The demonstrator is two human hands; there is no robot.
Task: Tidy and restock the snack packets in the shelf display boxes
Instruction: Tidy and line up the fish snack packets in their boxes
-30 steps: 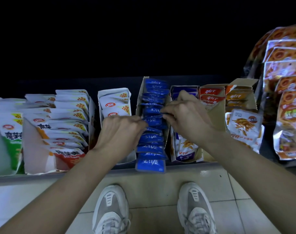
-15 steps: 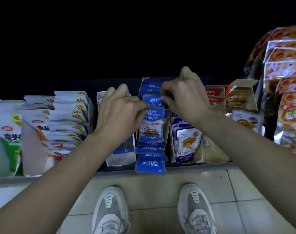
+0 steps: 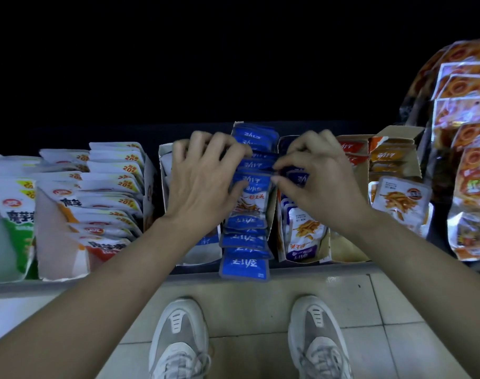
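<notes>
Handling: blue packets (image 3: 245, 242) stand in a row in the cardboard display box (image 3: 273, 214) at 12 o'clock from the person. They look light, thin, soft and glossy, so probably slippery; a pinch on the flat sealed edges should hold best. The left hand (image 3: 203, 187) curls fingers and thumb round the raised blue packet (image 3: 251, 199) and those behind it. The right hand (image 3: 318, 184) pinches its right edge.

Labels: white Chinese brand characters on the blue. "20%" reads on the white packets (image 3: 115, 184) at 10 o'clock. Text on the orange packets (image 3: 389, 160) at 2 o'clock is too small to read.
</notes>
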